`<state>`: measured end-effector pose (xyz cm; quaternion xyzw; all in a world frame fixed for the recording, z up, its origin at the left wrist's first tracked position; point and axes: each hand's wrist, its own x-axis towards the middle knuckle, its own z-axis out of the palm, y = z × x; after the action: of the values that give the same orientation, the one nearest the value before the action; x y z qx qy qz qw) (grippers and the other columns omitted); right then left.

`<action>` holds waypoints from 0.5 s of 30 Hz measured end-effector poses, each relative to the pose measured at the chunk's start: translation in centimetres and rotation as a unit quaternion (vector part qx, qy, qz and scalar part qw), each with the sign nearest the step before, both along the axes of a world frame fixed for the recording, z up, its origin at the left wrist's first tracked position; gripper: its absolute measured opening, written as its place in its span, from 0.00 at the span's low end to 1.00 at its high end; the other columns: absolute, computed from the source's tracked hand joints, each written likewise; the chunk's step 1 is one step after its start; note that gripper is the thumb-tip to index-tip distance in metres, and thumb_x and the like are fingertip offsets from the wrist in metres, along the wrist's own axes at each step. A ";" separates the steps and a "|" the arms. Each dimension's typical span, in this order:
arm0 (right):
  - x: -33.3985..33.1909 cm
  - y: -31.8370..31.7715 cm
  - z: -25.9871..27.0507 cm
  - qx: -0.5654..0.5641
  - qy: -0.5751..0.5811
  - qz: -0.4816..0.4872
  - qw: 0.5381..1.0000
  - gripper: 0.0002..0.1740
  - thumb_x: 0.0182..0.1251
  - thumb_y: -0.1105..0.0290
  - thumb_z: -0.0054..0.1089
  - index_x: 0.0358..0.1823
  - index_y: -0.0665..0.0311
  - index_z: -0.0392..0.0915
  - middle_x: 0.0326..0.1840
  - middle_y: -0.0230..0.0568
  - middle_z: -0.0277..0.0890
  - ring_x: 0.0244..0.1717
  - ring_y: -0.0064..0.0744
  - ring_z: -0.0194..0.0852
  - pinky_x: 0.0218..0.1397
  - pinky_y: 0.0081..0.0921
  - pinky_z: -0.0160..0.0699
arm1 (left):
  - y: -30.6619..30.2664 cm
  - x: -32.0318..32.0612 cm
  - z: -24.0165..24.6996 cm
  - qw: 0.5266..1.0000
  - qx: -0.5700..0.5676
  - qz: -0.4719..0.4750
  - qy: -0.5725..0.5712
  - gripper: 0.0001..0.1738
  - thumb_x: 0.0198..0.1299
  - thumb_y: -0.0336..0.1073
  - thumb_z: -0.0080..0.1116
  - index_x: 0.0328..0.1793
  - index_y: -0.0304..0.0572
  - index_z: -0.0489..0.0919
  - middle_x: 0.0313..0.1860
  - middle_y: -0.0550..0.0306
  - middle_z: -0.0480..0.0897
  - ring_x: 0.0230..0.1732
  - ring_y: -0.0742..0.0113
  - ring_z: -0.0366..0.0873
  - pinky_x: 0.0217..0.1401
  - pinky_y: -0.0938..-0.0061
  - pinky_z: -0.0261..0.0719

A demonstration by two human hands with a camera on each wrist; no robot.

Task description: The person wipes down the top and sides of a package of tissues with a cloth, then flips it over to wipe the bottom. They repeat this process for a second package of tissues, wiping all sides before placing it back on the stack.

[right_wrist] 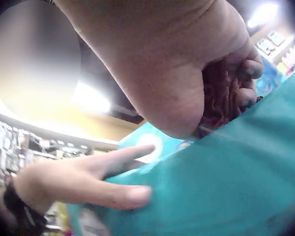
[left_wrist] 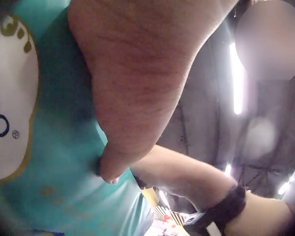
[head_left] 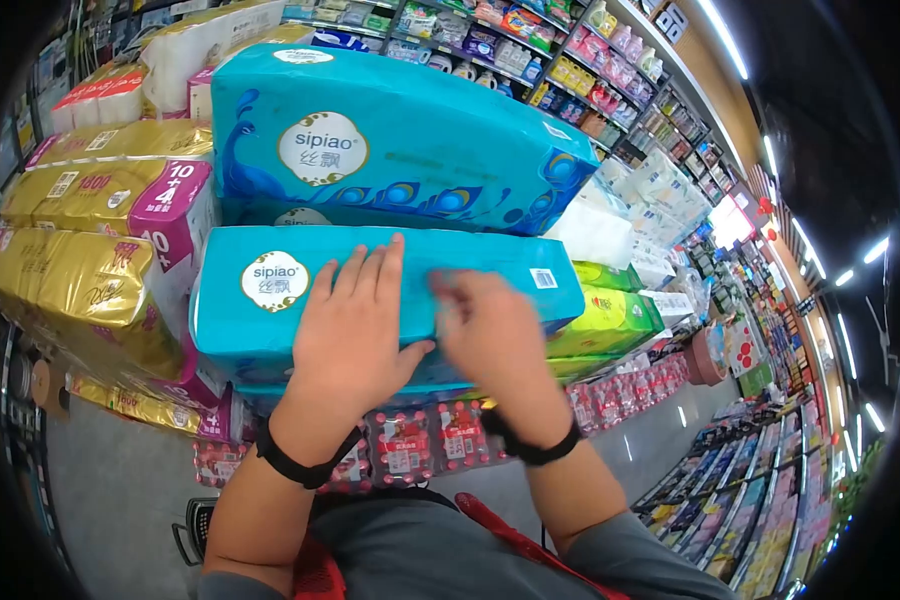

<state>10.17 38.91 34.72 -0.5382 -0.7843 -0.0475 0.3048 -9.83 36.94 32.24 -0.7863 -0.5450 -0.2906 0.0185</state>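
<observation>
Pressing on the front teal sipiao tissue pack [head_left: 505, 255], the left hand [head_left: 345, 325] has fingers straight, tips almost at the far edge. Right hand [head_left: 495, 330] curls its fingers around what looks like a crumpled dark red cloth [right_wrist: 221, 101], right of centre on the same pack; bare wrap runs from there to the barcode end. Taller sipiao pack [head_left: 410, 130] walls off the back; gold packs [head_left: 80, 280] flank the left, green packs [head_left: 610, 320] the right. Right fingers blur in the head view, cloth's outline unclear; another sipiao label sits half hidden between the teal packs. Red bottle packs [head_left: 400, 445] below, grey floor [head_left: 120, 480], stocked shelves [head_left: 470, 45] beyond.
</observation>
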 end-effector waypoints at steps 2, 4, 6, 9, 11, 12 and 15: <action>-1.6 -2.3 0.4 -0.011 -0.015 0.026 0.999 0.11 0.81 0.64 0.71 0.56 0.54 0.97 0.49 0.51 0.96 0.48 0.57 0.97 0.53 0.55 0.96 | 0.6 0.1 -1.2 1.000 0.023 0.006 0.002 0.68 0.67 0.61 0.85 1.00 0.30 0.60 0.88 0.35 0.81 0.93 0.40 0.74 0.96 0.42 0.68; -0.9 -2.3 0.3 -0.009 -0.014 0.009 1.000 0.11 0.81 0.63 0.71 0.56 0.53 0.97 0.50 0.52 0.96 0.50 0.58 0.97 0.54 0.55 0.95 | 0.5 0.0 -1.3 1.000 0.029 0.003 0.008 0.67 0.66 0.60 0.86 1.00 0.32 0.62 0.87 0.36 0.81 0.93 0.39 0.74 0.96 0.41 0.68; 4.3 0.4 -0.1 0.009 -0.003 -0.049 0.999 0.11 0.81 0.62 0.72 0.57 0.53 0.97 0.51 0.52 0.96 0.51 0.59 0.96 0.55 0.55 0.95 | -0.2 -0.3 -0.1 1.000 0.023 -0.004 0.011 0.65 0.65 0.59 0.86 0.99 0.35 0.64 0.87 0.37 0.81 0.92 0.37 0.74 0.95 0.40 0.69; 10.0 2.3 -0.5 -0.004 0.029 -0.129 0.991 0.12 0.82 0.62 0.71 0.58 0.53 0.97 0.50 0.50 0.96 0.50 0.59 0.96 0.56 0.55 0.95 | -1.7 -1.7 0.3 0.997 0.059 -0.011 0.039 0.62 0.61 0.56 0.89 0.96 0.37 0.70 0.87 0.36 0.81 0.90 0.35 0.75 0.94 0.38 0.70; 10.9 1.8 -0.7 -0.006 0.008 -0.176 0.984 0.13 0.82 0.62 0.71 0.59 0.53 0.97 0.50 0.50 0.96 0.50 0.58 0.96 0.57 0.55 0.94 | -3.7 -3.5 0.1 0.996 0.075 0.035 0.019 0.61 0.58 0.54 0.91 0.94 0.36 0.73 0.87 0.36 0.81 0.90 0.34 0.75 0.92 0.38 0.71; 10.2 1.8 -0.6 0.004 -0.005 -0.174 0.985 0.13 0.82 0.62 0.70 0.59 0.54 0.97 0.49 0.51 0.96 0.51 0.59 0.96 0.57 0.55 0.94 | -4.4 -4.3 -0.3 0.995 0.082 0.056 0.011 0.61 0.57 0.53 0.91 0.93 0.36 0.74 0.87 0.35 0.81 0.89 0.33 0.75 0.91 0.37 0.71; 4.7 0.9 0.6 0.006 -0.016 -0.150 0.989 0.14 0.80 0.64 0.68 0.58 0.57 0.97 0.48 0.54 0.95 0.52 0.61 0.96 0.58 0.56 0.94 | -4.9 -6.4 -2.4 0.990 0.085 0.116 -0.002 0.59 0.56 0.50 0.92 0.91 0.34 0.76 0.87 0.35 0.81 0.89 0.32 0.75 0.90 0.37 0.72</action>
<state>14.92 39.84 35.27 -0.6467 -0.6995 -0.1060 0.2849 -16.21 32.05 29.86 -0.7129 -0.6055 -0.3334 0.1179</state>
